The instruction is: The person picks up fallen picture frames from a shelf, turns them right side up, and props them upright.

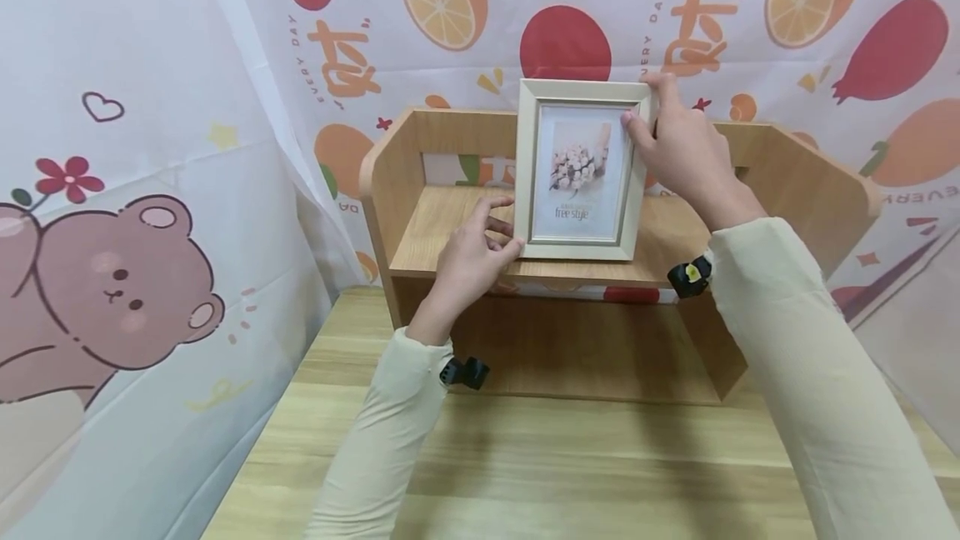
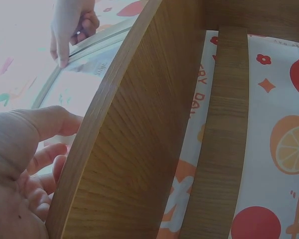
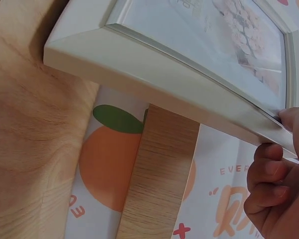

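A cream picture frame (image 1: 636, 207) with a flower print inside stands upright, slightly tilted, on the upper board of a wooden desktop shelf (image 1: 420, 232). My right hand (image 1: 686, 144) pinches its upper right corner, the thumb on the front and the fingers at the outer edge. At the lower left corner my left hand (image 1: 474, 252) holds the frame between the thumb and bent fingers. In the left wrist view, the shelf board (image 2: 124, 129) hides part of that hold. The right wrist view shows the frame's side (image 3: 154, 84) close up, with curled fingers (image 3: 269, 169) beside it.
Side panels (image 1: 375, 190) of the shelf rise left and right of the frame. Below lies a lower compartment (image 1: 570, 348), and the wood-grain table (image 1: 525, 473) extends in front. A fruit-print cloth (image 1: 465, 73) hangs behind; a bear-print cloth (image 1: 172, 290) hangs at the left.
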A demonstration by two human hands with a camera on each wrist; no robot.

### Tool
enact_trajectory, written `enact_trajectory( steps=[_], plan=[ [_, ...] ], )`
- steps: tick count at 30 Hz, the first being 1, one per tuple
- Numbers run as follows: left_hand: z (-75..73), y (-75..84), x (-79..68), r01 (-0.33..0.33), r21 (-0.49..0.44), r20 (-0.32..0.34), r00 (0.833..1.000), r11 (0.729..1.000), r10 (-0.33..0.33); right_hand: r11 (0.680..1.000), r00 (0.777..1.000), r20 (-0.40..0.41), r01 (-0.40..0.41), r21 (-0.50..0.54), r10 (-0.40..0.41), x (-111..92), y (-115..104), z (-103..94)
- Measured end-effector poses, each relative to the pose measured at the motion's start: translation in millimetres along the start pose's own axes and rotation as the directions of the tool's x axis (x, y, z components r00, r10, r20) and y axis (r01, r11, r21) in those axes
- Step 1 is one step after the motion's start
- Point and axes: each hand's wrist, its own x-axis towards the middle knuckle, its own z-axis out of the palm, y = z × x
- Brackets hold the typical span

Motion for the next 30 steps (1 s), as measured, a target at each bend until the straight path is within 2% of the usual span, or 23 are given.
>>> enact_trajectory(
  steps=[21,30],
  plan=[
    [2.1,-0.7,3.9,-0.033,-0.005,-0.02,0.999,0.999,0.033,1.0,1.0,-0.008,0.007,0.007,-0.007,2.3,3.5,-0.1],
    [1.8,0.3,3.6,-0.027,-0.001,-0.017,1.0,1.0,0.027,1.0,1.0,0.003,0.002,0.021,-0.002,2.4,4.9,2.7]
  ],
)
